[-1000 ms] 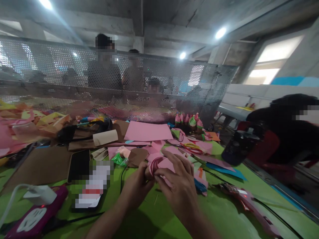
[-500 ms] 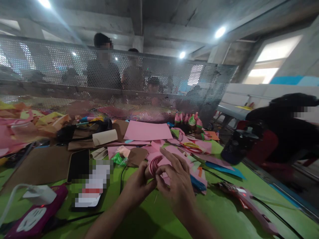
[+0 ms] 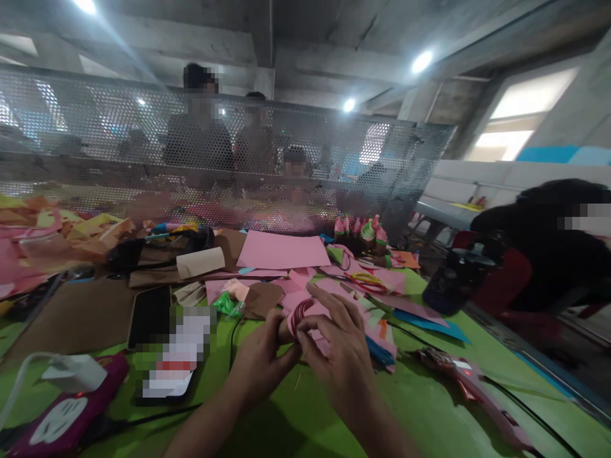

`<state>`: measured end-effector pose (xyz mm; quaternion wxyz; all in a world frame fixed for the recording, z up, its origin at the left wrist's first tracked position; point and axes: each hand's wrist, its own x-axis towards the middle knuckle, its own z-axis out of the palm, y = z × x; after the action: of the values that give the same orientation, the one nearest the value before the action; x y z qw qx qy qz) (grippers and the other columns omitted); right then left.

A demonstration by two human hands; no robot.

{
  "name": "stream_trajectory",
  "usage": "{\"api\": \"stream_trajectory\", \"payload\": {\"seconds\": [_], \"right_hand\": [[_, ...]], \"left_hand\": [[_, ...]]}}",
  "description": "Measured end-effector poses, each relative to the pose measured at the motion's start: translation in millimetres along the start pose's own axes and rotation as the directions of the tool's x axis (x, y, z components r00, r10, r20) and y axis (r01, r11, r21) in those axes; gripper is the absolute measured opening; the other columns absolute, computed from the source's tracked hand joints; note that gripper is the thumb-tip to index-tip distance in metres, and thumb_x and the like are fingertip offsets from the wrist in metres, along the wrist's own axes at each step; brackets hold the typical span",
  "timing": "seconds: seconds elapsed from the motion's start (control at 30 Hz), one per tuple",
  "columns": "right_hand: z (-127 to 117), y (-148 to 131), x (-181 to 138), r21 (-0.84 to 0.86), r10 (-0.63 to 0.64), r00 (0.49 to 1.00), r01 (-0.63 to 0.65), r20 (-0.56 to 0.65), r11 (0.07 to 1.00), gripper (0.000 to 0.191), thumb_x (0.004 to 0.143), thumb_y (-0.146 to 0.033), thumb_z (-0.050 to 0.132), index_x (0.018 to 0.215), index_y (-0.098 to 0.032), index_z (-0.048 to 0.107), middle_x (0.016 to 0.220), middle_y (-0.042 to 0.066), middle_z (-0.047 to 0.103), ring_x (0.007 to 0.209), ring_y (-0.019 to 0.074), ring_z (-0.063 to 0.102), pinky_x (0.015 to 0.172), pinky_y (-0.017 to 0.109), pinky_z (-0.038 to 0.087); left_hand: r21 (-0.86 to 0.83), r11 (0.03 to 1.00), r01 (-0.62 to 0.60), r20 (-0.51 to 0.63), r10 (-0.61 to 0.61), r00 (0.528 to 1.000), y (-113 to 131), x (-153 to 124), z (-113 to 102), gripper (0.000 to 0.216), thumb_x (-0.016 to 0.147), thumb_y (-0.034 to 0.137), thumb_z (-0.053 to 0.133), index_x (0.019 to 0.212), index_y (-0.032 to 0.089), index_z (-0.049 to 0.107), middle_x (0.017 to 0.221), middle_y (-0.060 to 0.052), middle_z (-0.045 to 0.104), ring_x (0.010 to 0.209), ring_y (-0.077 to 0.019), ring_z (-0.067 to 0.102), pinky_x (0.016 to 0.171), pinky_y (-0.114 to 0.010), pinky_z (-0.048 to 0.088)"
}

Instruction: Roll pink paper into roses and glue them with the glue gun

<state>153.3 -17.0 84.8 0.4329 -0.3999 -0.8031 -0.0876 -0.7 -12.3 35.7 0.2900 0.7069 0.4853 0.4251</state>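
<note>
My left hand (image 3: 260, 359) is closed round a small pink coil (image 3: 300, 310), which looks like strips of paper or foam wound in rings. The thumb and index finger of my right hand (image 3: 338, 346) pinch the coil's near right side, while its other fingers stretch out above. Both hands are over the middle of the green table (image 3: 291, 413). Just beyond them lie pink sheet scraps (image 3: 298, 280) and a brown cut piece (image 3: 262, 300). My fingers hide part of the coil.
A pink glue gun (image 3: 491, 397) lies at right, with scissors (image 3: 365, 282) farther back. Two phones (image 3: 150, 317) and a purple power strip (image 3: 71, 407) are at left. Small pink-and-green figures (image 3: 367, 232) stand before a perforated metal screen (image 3: 329, 146). A dark jug (image 3: 453, 280) stands at the right edge.
The coil has turned or shifted slightly in my fingers, and my right fingertips have moved a little along its edge. Both hands stay in nearly the same place.
</note>
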Motion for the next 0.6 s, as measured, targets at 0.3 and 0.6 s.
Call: {"api": "stream_trajectory", "payload": {"seconds": [0.3,0.6], "right_hand": [[0.4,0.4,-1.4,0.026,0.013,1.0,-0.012,-0.006,1.0,0.011,0.087,-0.016,0.061,0.081,-0.024,0.066,0.133,0.007,0.062,0.123,0.0317,0.049,0.099,0.051,0.039],[2.1,0.8,-0.8,0.027,0.009,1.0,-0.009,-0.002,1.0,0.013,0.083,-0.011,0.06,0.078,-0.023,0.063,0.133,0.008,0.063,0.121,0.0309,0.051,0.1,0.049,0.04]], "left_hand": [[-0.006,1.0,-0.018,0.016,0.018,1.0,0.9,0.0,-1.3,0.02,0.091,0.044,0.051,0.095,0.026,0.043,0.082,0.001,0.068,0.077,-0.0206,0.065,0.066,-0.026,0.041],[0.045,0.999,-0.022,0.007,0.022,1.0,6.3,-1.7,-4.2,0.021,0.094,0.046,0.044,0.09,0.025,0.043,0.08,0.001,0.062,0.075,-0.0203,0.061,0.065,-0.026,0.039]]}}
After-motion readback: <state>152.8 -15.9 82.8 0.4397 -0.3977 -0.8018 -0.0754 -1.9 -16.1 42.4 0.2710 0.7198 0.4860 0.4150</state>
